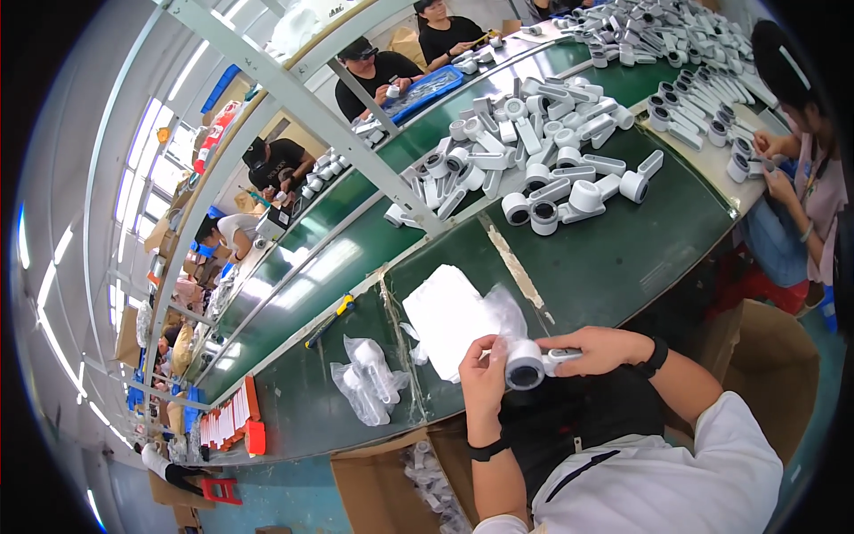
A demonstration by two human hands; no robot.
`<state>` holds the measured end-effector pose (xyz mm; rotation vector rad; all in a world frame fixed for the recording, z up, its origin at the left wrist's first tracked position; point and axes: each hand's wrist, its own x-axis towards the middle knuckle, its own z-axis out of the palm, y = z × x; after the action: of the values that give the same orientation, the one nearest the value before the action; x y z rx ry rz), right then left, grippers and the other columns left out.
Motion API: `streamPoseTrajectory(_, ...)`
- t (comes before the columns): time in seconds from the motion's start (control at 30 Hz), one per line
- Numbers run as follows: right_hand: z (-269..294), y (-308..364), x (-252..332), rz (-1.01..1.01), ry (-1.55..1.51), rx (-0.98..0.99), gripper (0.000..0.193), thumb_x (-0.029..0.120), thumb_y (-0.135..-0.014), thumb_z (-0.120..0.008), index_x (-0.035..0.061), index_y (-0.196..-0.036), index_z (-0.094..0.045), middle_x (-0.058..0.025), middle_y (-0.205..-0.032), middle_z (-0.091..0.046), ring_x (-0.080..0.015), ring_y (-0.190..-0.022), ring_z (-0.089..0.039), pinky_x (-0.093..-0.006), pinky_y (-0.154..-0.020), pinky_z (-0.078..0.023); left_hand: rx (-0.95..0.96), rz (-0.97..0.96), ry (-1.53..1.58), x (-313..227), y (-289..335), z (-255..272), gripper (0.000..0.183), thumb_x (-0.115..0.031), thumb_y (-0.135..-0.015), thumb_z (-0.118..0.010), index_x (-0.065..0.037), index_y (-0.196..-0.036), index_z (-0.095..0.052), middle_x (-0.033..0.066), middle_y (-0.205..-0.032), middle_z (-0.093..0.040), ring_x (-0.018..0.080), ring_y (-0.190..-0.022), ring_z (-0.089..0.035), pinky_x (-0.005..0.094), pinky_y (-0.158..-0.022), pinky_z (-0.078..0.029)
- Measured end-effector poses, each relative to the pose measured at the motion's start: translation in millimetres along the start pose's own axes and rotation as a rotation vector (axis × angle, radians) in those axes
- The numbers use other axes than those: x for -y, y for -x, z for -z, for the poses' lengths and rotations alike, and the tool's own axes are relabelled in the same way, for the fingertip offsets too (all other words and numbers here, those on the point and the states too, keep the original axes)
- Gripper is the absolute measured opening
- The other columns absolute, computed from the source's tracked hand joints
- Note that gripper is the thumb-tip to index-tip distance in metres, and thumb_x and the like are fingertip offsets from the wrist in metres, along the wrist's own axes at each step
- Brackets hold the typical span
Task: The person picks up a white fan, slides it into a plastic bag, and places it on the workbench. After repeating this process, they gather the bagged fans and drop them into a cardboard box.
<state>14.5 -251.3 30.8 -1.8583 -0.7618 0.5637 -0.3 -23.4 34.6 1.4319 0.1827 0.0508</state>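
Between my hands is a white handheld device (pixel 525 367) with a round, dark-ringed barrel head and a short handle. My right hand (pixel 598 349) grips the handle from the right. My left hand (pixel 483 378) is closed at the left of the head, its fingers on a crumpled clear plastic bag (pixel 505 311); whether they also press on the device is hard to see. Just beyond lies a stack of white sheets or bags (pixel 447 320). To the left, bagged devices (pixel 369 378) rest on the green bench (pixel 302 400).
A heap of similar white devices (pixel 534 142) covers the bench ahead. A yellow-black cutter (pixel 331 320) lies left, near an orange tray of papers (pixel 233 418). A metal post (pixel 311 107) rises from the bench. Cardboard boxes (pixel 378 485) stand below; a co-worker (pixel 805 178) sits right.
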Motion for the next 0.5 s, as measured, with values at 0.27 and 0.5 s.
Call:
streamPoseTrajectory(0.27,-37.4,-14.2,4.0,-0.183,0.041,-0.355,0.063,0.031,-0.087,-0.064,0.0126,-0.143,-0.041,-0.0163,-0.097,-0.069,-0.0291,-0.08,-0.068,-0.0362,-0.074,-0.051,-0.181,-0.545,-0.658,1.1,6.0,-8.4,0.017,-0.013,-0.088,-0.068,-0.001,-0.101,-0.065,0.0046,-0.09,-0.059,0.0099,-0.061,-0.051,0.0242,-0.055,-0.042)
streamPoseTrajectory(0.5,-49.8,-32.3,10.1,-0.271,-0.735,-0.49,0.062,0.014,-0.09,-0.058,0.0022,-0.146,-0.034,-0.0092,-0.102,-0.064,-0.0169,-0.087,-0.063,-0.0281,-0.078,-0.051,-0.135,-0.811,-0.743,15.5,16.3,-30.1,0.009,-0.006,-0.085,-0.065,-0.001,-0.092,-0.063,0.0127,-0.083,-0.059,0.0265,-0.068,-0.058,0.0325,-0.06,-0.046)
